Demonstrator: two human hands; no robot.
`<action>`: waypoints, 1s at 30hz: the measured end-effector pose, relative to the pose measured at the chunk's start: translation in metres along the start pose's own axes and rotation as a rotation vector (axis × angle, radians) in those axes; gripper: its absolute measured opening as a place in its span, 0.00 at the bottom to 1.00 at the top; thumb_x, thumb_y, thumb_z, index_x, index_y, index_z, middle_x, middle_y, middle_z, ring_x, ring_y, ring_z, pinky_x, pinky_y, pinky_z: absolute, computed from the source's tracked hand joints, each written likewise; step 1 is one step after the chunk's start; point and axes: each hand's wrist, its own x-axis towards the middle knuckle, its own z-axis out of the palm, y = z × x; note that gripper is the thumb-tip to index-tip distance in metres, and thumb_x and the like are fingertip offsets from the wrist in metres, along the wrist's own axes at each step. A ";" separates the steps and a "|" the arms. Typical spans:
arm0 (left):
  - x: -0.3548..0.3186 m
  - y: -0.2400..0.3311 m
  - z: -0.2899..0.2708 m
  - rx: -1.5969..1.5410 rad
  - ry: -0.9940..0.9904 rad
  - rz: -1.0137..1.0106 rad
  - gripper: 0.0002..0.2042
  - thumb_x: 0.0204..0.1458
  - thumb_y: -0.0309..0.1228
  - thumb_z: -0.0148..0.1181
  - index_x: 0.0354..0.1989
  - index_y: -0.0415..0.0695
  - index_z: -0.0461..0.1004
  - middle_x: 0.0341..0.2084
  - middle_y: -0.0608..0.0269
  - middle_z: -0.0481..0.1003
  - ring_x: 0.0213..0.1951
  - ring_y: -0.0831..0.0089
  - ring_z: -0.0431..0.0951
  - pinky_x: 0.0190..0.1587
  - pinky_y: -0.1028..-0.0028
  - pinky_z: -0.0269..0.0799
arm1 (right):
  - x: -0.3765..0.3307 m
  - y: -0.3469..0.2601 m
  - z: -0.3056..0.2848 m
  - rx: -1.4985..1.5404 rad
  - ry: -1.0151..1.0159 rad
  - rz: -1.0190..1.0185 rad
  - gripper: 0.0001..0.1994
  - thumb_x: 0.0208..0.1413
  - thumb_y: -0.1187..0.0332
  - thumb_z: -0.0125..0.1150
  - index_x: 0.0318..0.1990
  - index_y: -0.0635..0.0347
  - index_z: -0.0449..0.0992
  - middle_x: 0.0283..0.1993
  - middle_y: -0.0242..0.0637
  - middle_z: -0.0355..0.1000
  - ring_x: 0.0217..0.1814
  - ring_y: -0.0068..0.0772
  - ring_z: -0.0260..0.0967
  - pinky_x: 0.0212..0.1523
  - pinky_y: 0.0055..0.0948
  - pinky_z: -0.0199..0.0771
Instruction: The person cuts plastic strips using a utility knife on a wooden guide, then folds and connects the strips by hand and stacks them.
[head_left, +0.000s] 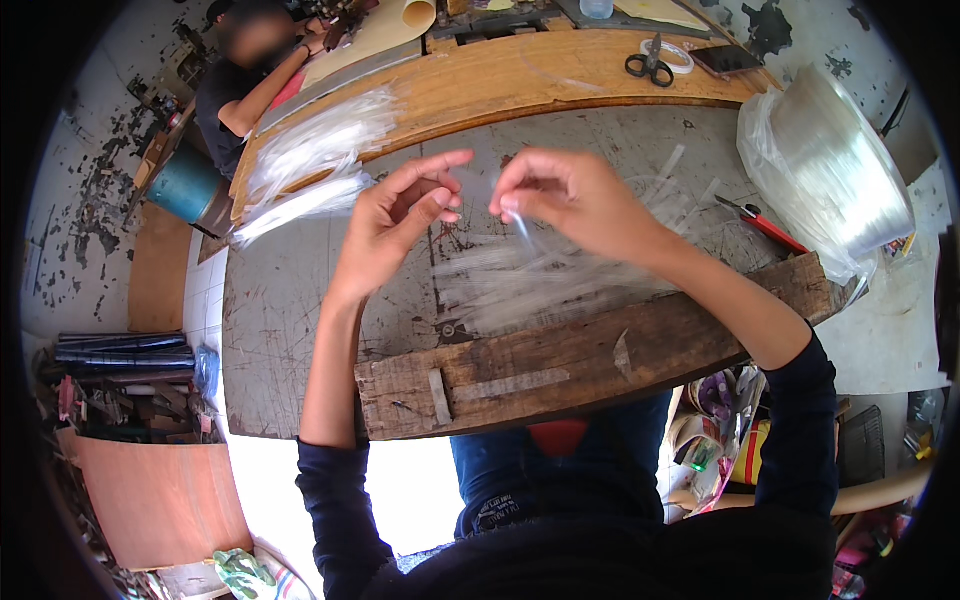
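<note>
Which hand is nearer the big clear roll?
Right. The right hand is left of the clear roll, apart from it; the left hand is farther left, beyond the right hand.

The grey table [290,320] bears clear strips [510,285], a beam [580,352] and a red-handled tool [772,234].

Clear strip [525,233], blurred below the right hand [572,192], its pinched part hidden in the grip.

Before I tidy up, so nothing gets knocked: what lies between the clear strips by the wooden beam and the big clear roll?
In the head view, a red-handled tool lies between the clear strips and the clear roll.
</note>
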 end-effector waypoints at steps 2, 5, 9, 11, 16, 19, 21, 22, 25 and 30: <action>0.001 -0.009 -0.002 -0.135 -0.077 -0.046 0.17 0.52 0.26 0.52 0.52 0.41 0.65 0.38 0.62 0.70 0.38 0.77 0.70 0.41 0.79 0.68 | 0.004 -0.005 -0.010 0.235 0.055 0.026 0.06 0.54 0.73 0.51 0.36 0.67 0.70 0.33 0.39 0.72 0.37 0.24 0.70 0.42 0.22 0.70; 0.005 -0.020 0.000 -0.034 -0.312 -0.141 0.21 0.50 0.27 0.54 0.54 0.41 0.62 0.40 0.60 0.70 0.40 0.75 0.71 0.44 0.76 0.68 | 0.006 -0.004 -0.018 0.331 0.123 0.045 0.06 0.54 0.74 0.51 0.36 0.67 0.69 0.35 0.41 0.72 0.37 0.24 0.70 0.42 0.22 0.70; 0.009 -0.030 0.016 -0.105 -0.421 -0.212 0.22 0.49 0.26 0.56 0.54 0.41 0.62 0.41 0.59 0.70 0.42 0.73 0.72 0.47 0.75 0.67 | 0.005 -0.006 -0.012 0.331 0.052 0.050 0.04 0.53 0.73 0.52 0.34 0.65 0.69 0.38 0.40 0.73 0.39 0.24 0.70 0.41 0.22 0.71; 0.012 -0.030 0.022 -0.166 -0.426 -0.199 0.21 0.49 0.26 0.56 0.53 0.40 0.63 0.41 0.59 0.71 0.42 0.73 0.71 0.46 0.75 0.68 | 0.005 -0.007 -0.010 0.382 0.035 0.064 0.04 0.53 0.73 0.52 0.34 0.64 0.70 0.38 0.40 0.73 0.39 0.23 0.70 0.40 0.22 0.71; 0.014 -0.043 0.019 -0.131 -0.512 -0.169 0.15 0.49 0.27 0.56 0.47 0.39 0.67 0.38 0.60 0.73 0.42 0.74 0.71 0.45 0.74 0.68 | 0.005 -0.005 -0.002 0.367 -0.018 -0.051 0.04 0.53 0.72 0.52 0.34 0.63 0.70 0.37 0.39 0.73 0.35 0.20 0.69 0.36 0.21 0.69; 0.015 -0.036 0.024 -0.221 -0.511 -0.081 0.13 0.50 0.29 0.56 0.44 0.40 0.69 0.37 0.61 0.73 0.41 0.74 0.72 0.45 0.74 0.68 | 0.005 -0.007 -0.005 0.427 -0.017 0.094 0.04 0.53 0.72 0.52 0.34 0.63 0.70 0.37 0.40 0.74 0.28 0.19 0.68 0.29 0.19 0.69; 0.016 -0.036 0.026 -0.205 -0.511 -0.096 0.12 0.50 0.29 0.56 0.42 0.40 0.70 0.37 0.61 0.74 0.41 0.75 0.72 0.44 0.74 0.68 | 0.007 0.001 -0.006 0.341 0.043 0.047 0.05 0.54 0.72 0.52 0.34 0.64 0.70 0.37 0.41 0.73 0.20 0.18 0.66 0.20 0.17 0.65; 0.015 -0.036 0.026 -0.188 -0.506 -0.114 0.10 0.50 0.29 0.56 0.40 0.40 0.71 0.36 0.61 0.74 0.40 0.75 0.72 0.44 0.74 0.68 | 0.007 0.004 -0.004 0.342 0.044 0.048 0.05 0.54 0.72 0.52 0.34 0.64 0.70 0.37 0.41 0.73 0.20 0.18 0.66 0.20 0.17 0.65; 0.014 -0.040 0.029 -0.089 -0.478 -0.102 0.08 0.50 0.28 0.54 0.37 0.40 0.72 0.34 0.61 0.75 0.39 0.76 0.72 0.43 0.75 0.68 | 0.006 0.007 0.000 0.338 0.012 -0.021 0.05 0.54 0.71 0.52 0.34 0.65 0.69 0.37 0.41 0.73 0.19 0.18 0.65 0.19 0.17 0.64; 0.013 -0.048 0.027 -0.189 -0.369 -0.148 0.08 0.51 0.26 0.53 0.39 0.39 0.73 0.34 0.61 0.75 0.36 0.77 0.74 0.39 0.79 0.69 | 0.006 -0.001 -0.010 0.434 0.145 0.036 0.07 0.53 0.72 0.51 0.37 0.65 0.70 0.38 0.43 0.73 0.34 0.24 0.69 0.35 0.24 0.71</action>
